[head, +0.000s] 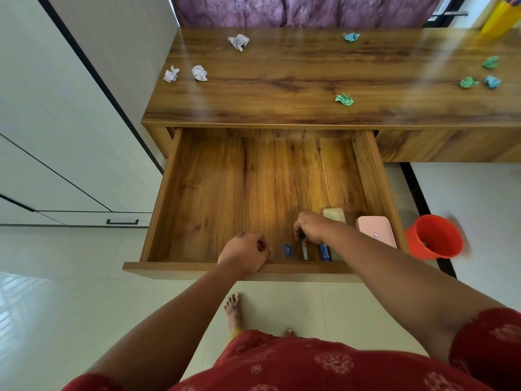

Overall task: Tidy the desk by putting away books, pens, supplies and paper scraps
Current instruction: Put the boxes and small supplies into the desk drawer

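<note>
The wooden desk drawer (197, 193) stands pulled wide open. My left hand (245, 253) grips its front edge, fingers curled over the lip. My right hand (308, 225) reaches inside near the front and pinches a slim dark and silver tool (304, 248). Beside it lie a small blue sharpener (287, 249) and a blue tube (325, 252). A pink case (376, 231) and a pale green case (334, 215) sit at the drawer's right side. Several crumpled paper scraps lie on the desk top (282, 80): white ones (239, 41) at the left, green (344, 99) and blue ones (351, 36) to the right.
A red bucket (434, 237) stands on the floor right of the drawer. A yellow container (497, 18) stands at the desk's far right corner. White cabinet doors (56, 136) line the left. Purple curtain hangs behind the desk. My bare feet are on the tiled floor under the drawer.
</note>
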